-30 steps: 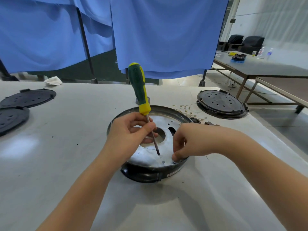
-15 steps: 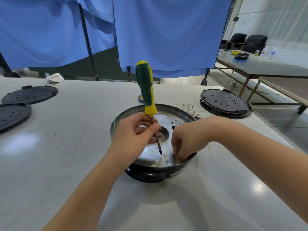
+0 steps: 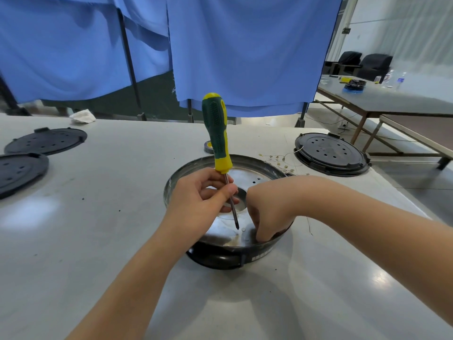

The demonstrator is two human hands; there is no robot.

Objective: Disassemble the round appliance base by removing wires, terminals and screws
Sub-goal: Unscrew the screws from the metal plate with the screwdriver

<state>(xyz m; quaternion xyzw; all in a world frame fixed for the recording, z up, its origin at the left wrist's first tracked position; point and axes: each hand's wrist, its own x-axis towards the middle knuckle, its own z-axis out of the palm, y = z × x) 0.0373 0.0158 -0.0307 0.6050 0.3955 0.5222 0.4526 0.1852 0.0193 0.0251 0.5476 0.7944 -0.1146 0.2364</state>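
The round appliance base (image 3: 255,257), black outside with a shiny metal plate inside, sits on the white table in front of me. My left hand (image 3: 198,200) holds a green and yellow screwdriver (image 3: 217,133) upright by its metal shaft, the tip just above the plate near a small screw (image 3: 243,229). My right hand (image 3: 267,212) reaches down into the base at its near right rim, fingers curled and pressed against the plate. What the fingertips grip is hidden.
A black perforated round cover (image 3: 331,153) lies at the right back. Two more black covers (image 3: 46,141) (image 3: 19,171) lie at the left. Loose thin wires with terminals (image 3: 278,159) lie behind the base, near a tape roll (image 3: 208,146). The table edge runs along the right.
My right hand has moved deeper into the base, toward its near rim. The screwdriver stays upright in my left hand, almost unmoved.
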